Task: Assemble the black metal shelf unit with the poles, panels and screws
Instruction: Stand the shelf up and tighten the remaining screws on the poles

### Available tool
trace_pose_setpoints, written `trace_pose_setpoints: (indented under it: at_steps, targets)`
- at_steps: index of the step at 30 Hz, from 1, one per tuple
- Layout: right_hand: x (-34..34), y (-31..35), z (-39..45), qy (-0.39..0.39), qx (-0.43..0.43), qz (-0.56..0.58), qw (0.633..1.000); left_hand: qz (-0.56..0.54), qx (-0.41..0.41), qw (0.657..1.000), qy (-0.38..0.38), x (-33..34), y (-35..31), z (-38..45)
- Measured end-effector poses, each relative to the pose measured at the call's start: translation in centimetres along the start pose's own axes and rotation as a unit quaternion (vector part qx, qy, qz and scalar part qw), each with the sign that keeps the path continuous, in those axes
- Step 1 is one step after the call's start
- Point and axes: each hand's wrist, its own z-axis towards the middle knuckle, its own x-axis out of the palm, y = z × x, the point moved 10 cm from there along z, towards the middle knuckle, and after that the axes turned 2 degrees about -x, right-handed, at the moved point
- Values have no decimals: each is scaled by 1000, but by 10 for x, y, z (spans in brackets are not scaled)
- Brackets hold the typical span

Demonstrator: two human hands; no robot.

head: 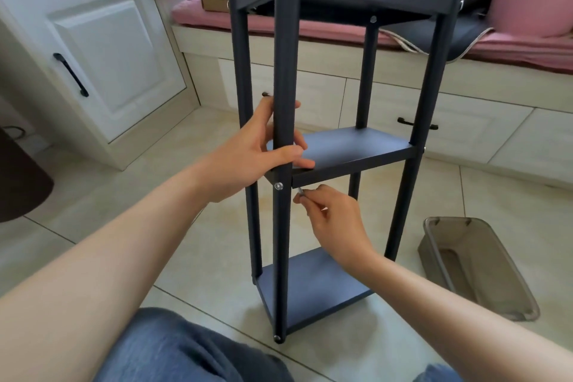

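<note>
A home room: tiled floor (511,195), white cabinet (102,49), pink-cushioned window bench (310,26)

Four poles (283,77), three panels (353,149), two hands (248,149), one tray (483,270).

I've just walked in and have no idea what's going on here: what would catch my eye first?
A tall black shelf with three panels stands on the tiled floor in the middle. The left hand grips its front pole at the middle panel, while the right hand pinches a small silvery tool just under that panel. A grey bin lies at the right.
</note>
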Motion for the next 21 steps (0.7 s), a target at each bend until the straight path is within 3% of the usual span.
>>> trace_pose_setpoints:
  at_steps: [11, 21]
  targets:
    - [2, -3, 9, -39, -62, -6, 997, -29, -26, 998, -40, -13, 16, 6]
    - [29, -4, 18, 6, -69, 30, 997, -2, -47, 997, -59, -30, 26, -3]
